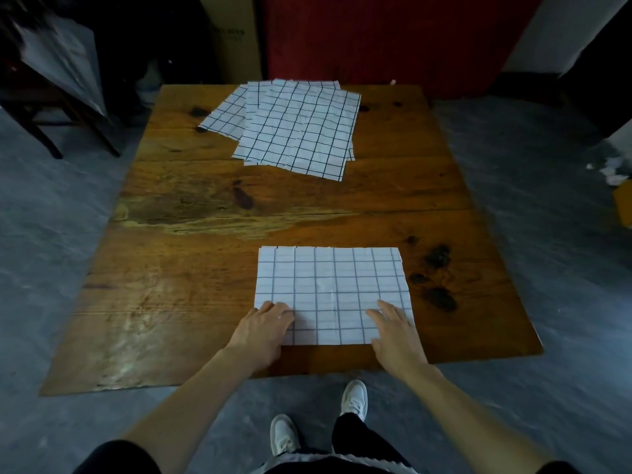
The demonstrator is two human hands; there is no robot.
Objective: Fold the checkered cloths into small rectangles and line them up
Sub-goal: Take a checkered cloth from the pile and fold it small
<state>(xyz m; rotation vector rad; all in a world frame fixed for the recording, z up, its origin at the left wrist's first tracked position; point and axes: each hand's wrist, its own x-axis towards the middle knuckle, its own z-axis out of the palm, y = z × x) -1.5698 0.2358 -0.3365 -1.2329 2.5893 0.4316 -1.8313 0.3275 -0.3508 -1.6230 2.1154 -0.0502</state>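
Two hands on one cloth. The checkered cloth point(330, 292) lies flat at about 5 o'clock on the wooden table point(191, 206), close to the near edge, right in front of the person. Left hand point(265, 328) sits on its near-left corner at 7 o'clock of the cloth, fingers bent over the edge; looks like they are pinching or about to lift the corner, but whether anything is actually gripped I cannot tell. Right hand point(393, 331) rests on the near-right corner at 5 o'clock, fingers straight and spread, pressing flat, nothing grasped. Likely reason for the symmetric placement: both near corners get controlled together so the near edge can be carried away toward 12 o'clock for a first fold in half. A faint vertical crease shows down the cloth's middle.

Pile of unfolded cloths point(294, 128) waits at 12 o'clock on the far side of the table, several sheets overlapping and fanned, well apart from the working cloth, so the near area stays free for folding. No finished small rectangle visible anywhere, so the task looks early. Risk: thin fabric may slide or fold skewed if the corners rise unevenly.
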